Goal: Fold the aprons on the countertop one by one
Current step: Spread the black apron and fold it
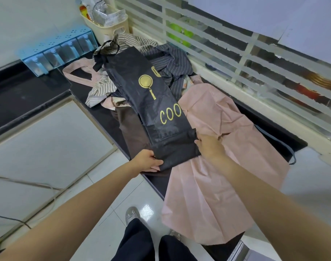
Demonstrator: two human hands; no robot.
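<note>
Black apron (151, 102): folded lengthwise into a long narrow strip, lying on the countertop (96, 110) from 11 o'clock down to the centre; a gold frying-pan print and the letters "COO" face up; its black ties are bunched at the far end.
Left hand (146, 161): grips the near left corner of the black apron at 7 o'clock of the strip, thumb on top, fingers underneath.
Right hand (208, 146): at the strip's near right edge, touching the cloth; fingers mostly hidden, so how they hold it cannot be told.
Pink apron (223, 161): spread flat just right of the black one, at 3 to 5 o'clock, its lower part hanging over the counter's front edge.
Brown cloth (131, 129): under the black strip's left side.
Apron pile (166, 59): striped grey, striped beige and pale pink pieces heaped at 12 o'clock under the strip's far end.
Blue spice rack (57, 51): at 10 o'clock on the wall.
Cream basket (112, 29): at 12 o'clock, in the corner behind the pile.
</note>
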